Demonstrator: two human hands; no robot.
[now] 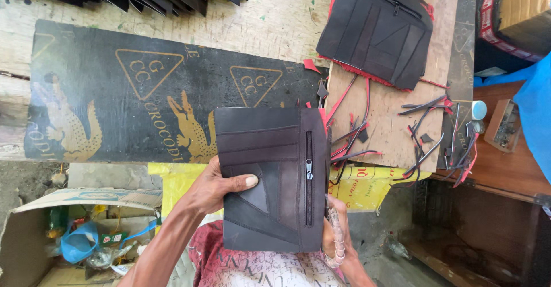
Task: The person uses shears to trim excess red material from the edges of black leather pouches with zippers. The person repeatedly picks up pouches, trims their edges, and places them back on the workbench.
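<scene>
Both hands have this black leather wallet panel [270, 178] held up over the lap, zipper running down its right side. Left hand [215, 186] pinches the left edge, thumb flat on the front, fingers tucked behind; right hand [338, 235] grips the right edge from behind. Further out, a stack of finished panels [376, 28] sits on a wooden board [390, 126] with red-and-black trimmings [425, 132].

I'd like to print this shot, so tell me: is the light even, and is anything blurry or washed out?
In the head view, daylight is bright and mostly even; the black wallet panel held by the left hand and right hand is sharp, its zipper clear. The pale wooden tabletop looks slightly washed out. Lower corners fall into shade, and edges bend a little from the wide lens.
</scene>
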